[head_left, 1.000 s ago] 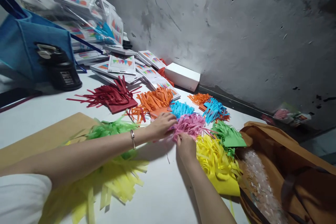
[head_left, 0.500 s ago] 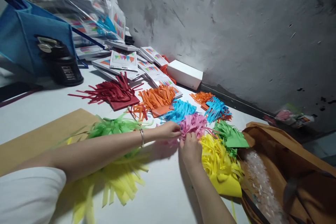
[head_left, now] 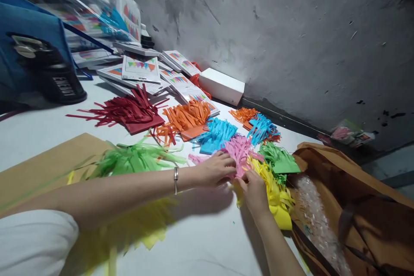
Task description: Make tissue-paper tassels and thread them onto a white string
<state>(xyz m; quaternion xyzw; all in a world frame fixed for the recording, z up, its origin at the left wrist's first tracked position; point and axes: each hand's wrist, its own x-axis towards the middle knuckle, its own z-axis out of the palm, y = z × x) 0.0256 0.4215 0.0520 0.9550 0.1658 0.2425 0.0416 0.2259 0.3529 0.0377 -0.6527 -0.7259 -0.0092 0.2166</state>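
Observation:
My left hand (head_left: 217, 169), with a bracelet at the wrist, reaches in from the left. Its fingers are curled together by the near edge of the pink tissue tassels (head_left: 239, 151); what they hold is hidden. Close beside it, my right hand (head_left: 256, 192) pinches yellow tissue strips at the left side of the yellow tassels (head_left: 278, 198). Some yellow strips show below its thumb. A loose pink tassel (head_left: 196, 159) lies behind my left hand. Blue tassels (head_left: 216, 134) fan out beyond. Under my left arm spread light green tassels (head_left: 132, 158) and yellow tassels (head_left: 139, 228).
Dark red (head_left: 129, 112), orange (head_left: 189, 116) and green tassels (head_left: 278, 157) lie around the white table. Behind are printed packs (head_left: 140, 69), a white box (head_left: 222, 85) and a black bottle (head_left: 54, 73). A brown bag (head_left: 352, 198) stands right, brown cardboard (head_left: 54, 164) left.
Both hands have shifted slightly right and nearer, from the pink tassels toward the yellow ones. Yellow strips now show between them. The view has moved a little.

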